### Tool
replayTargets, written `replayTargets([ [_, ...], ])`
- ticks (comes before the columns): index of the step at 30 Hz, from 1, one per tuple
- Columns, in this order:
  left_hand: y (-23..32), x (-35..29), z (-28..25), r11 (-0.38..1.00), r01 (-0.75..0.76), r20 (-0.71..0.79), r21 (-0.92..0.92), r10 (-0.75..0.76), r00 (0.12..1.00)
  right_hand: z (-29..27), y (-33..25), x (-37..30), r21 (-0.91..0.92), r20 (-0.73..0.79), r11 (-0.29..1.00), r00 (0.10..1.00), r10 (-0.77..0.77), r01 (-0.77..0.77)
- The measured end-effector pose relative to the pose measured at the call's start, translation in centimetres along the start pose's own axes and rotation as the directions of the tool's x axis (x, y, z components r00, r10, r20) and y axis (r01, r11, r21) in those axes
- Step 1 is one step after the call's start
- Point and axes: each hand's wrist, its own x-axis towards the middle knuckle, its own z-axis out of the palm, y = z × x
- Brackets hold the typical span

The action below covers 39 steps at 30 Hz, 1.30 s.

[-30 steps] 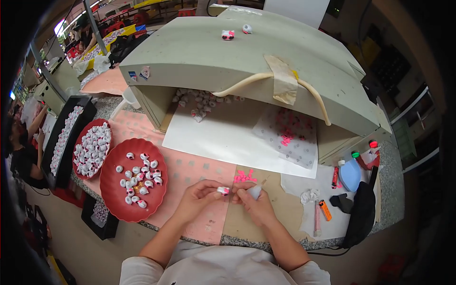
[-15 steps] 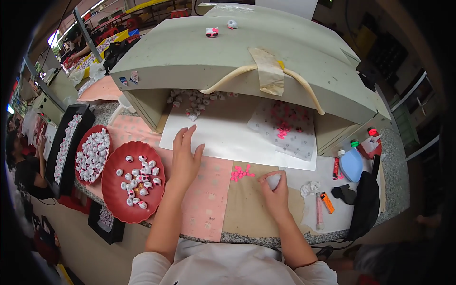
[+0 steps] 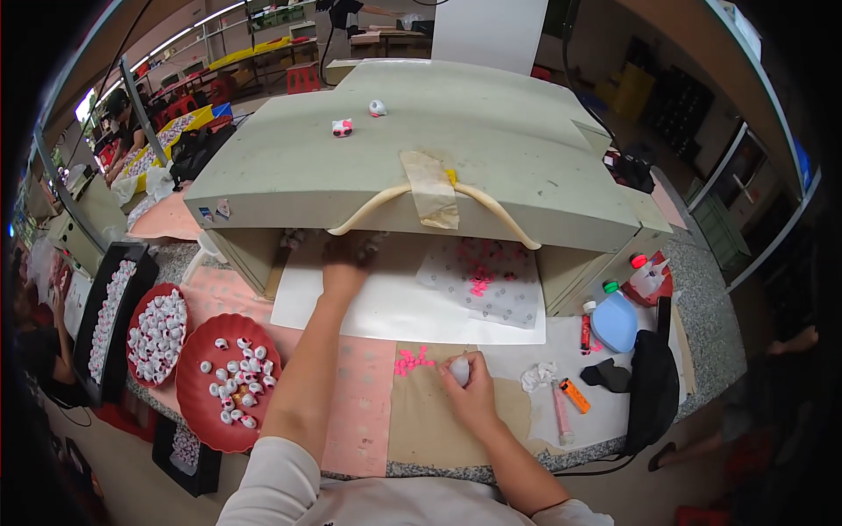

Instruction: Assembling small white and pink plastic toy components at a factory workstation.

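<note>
My left hand (image 3: 345, 266) reaches under the front edge of a pale grey-green metal hood (image 3: 298, 175), among small white figures (image 3: 373, 242). Its fingers are in shadow, so I cannot make out their grip. Below it lies a white sheet (image 3: 395, 307). My right hand (image 3: 474, 396) is closed around a rounded, whitish translucent object (image 3: 460, 370) and hovers over brown paper (image 3: 438, 430). Just left of that hand, tiny bright pink pieces (image 3: 412, 360) are scattered. More pink pieces (image 3: 481, 280) sit on patterned tissue (image 3: 517, 307) inside the hood.
A scalloped red dish (image 3: 197, 412) with several white figures stands at the left; a fuller red bowl (image 3: 156, 337) and black tray (image 3: 110, 316) lie beyond. At right are an orange lighter (image 3: 574, 396), blue dish (image 3: 614, 323) and black cloth (image 3: 653, 386). A cream tube (image 3: 368, 210) hangs off the hood.
My left hand has moved forward from the open sheet to under the hood. My right hand still grips the whitish object. The view has tilted up and shifted right.
</note>
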Motion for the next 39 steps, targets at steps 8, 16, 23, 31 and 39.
replayTargets([
  [8, 7.0, -3.6, -3.5, 0.969, 0.105, 0.096, -0.223, -0.085, 0.992, -1.2, -0.2, 2.2, 0.016, -0.021, 1.000, 1.000, -0.013, 0.013],
  [16, 7.0, -10.3, -10.6, 0.962, 0.154, 0.351, -0.223, -0.068, 0.934, 0.7, 1.0, 1.3, 0.046, 0.039, 0.999, 0.999, -0.015, 0.014],
  [23, 5.5, -12.3, -13.5, 0.974, 0.075, 0.318, -0.212, -0.004, 0.948, 2.9, 0.9, -0.7, 0.098, 0.091, 0.994, 0.995, -0.048, 0.039],
  [31, 6.7, -16.5, -14.0, 0.275, 0.638, 0.558, -0.719, -0.318, 0.766, 4.3, 0.0, -1.3, 0.005, 0.107, 0.996, 0.991, -0.085, 0.085],
  [39, 6.2, -19.5, -12.2, 0.148, 0.662, 0.612, -0.735, -0.277, 0.741, 6.9, 3.0, -2.6, 0.124, 0.211, 0.985, 0.967, -0.143, 0.118],
])
